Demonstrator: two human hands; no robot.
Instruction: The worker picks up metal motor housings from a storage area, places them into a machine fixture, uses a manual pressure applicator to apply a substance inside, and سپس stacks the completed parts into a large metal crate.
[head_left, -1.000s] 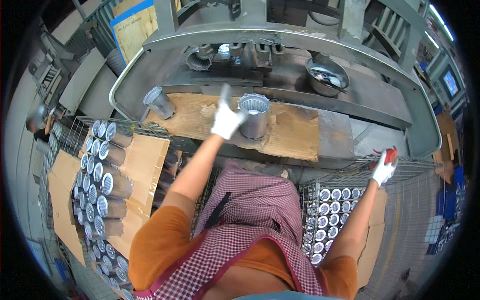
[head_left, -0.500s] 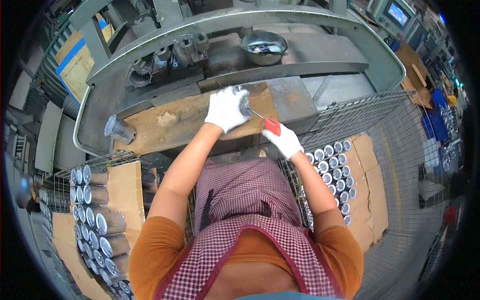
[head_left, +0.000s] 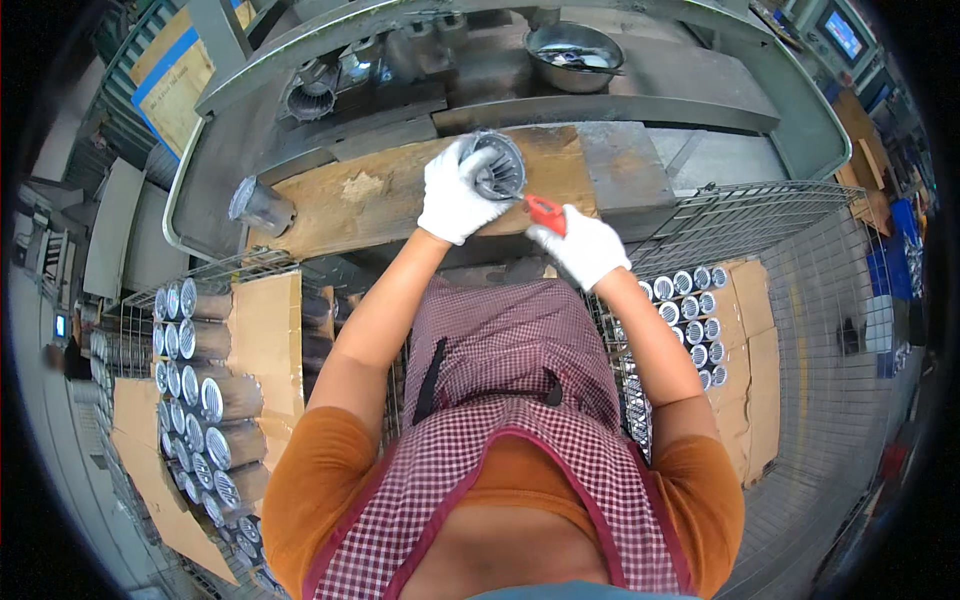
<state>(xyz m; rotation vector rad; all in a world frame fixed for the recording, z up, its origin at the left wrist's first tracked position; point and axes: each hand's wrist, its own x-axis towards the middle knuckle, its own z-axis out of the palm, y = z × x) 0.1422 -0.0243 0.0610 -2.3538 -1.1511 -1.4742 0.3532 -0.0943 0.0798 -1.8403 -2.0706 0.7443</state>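
Note:
A white glove covers my left hand (head_left: 450, 195), which grips a grey metal cylinder with inner ribs (head_left: 507, 158) above the wooden board (head_left: 385, 195). Its open, ribbed end faces up toward me. My right hand (head_left: 590, 248), also gloved in white, is closed around a red-handled hand tool (head_left: 545, 213). The tool's thin tip meets the lower right rim of the cylinder; the exact kind of tip is too small to make out. Another metal cylinder (head_left: 262, 207) lies tilted at the left end of the board.
A metal bowl (head_left: 575, 60) holding small items stands on the machine bed. Several ribbed parts (head_left: 310, 95) sit at the back left. Wire baskets flank me, with stacked cylinders (head_left: 232, 398) left and rows of cylinders (head_left: 690, 308) beside cardboard (head_left: 750, 350) right.
The cylinder in my left hand has turned so its ribbed opening now shows. The tool's tip has come to its rim, and its shaft shows less. The whole view has shifted slightly.

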